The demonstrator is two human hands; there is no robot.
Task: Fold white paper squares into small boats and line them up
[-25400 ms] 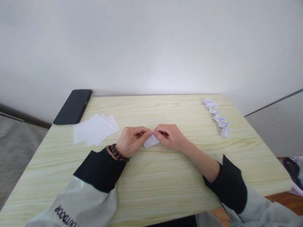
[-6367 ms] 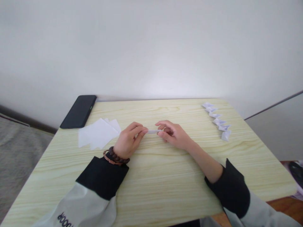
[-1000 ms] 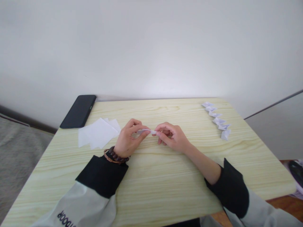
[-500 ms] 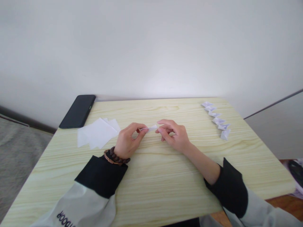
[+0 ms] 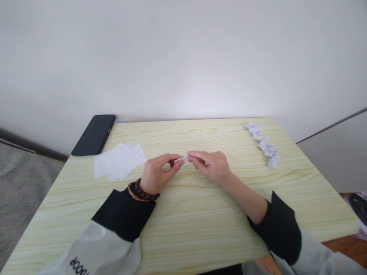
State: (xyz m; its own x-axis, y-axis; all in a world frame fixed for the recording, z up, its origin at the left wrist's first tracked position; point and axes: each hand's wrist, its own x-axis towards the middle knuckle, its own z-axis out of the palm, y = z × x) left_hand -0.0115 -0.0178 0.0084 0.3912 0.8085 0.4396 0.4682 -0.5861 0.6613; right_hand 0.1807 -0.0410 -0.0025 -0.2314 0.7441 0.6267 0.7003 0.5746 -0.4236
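A small folded piece of white paper (image 5: 184,159) is held just above the middle of the table, between my two hands. My left hand (image 5: 160,170) pinches its left end with thumb and forefinger; a dark beaded bracelet circles that wrist. At the right end, the thumb and forefinger of my right hand (image 5: 210,164) close on the paper's tip. My fingers cover much of the paper, so its full folded shape is hidden.
Loose white paper sheets (image 5: 119,162) overlap on the left of the wood-grain table (image 5: 197,225). Behind them lies a black phone (image 5: 94,134). Several small folded paper boats (image 5: 264,146) form a row at the right. A white wall (image 5: 183,61) borders the table's far edge.
My right forefinger has come down onto the paper's right end, where it was raised before. The left hand has shifted slightly to the right, and the paper has tilted.
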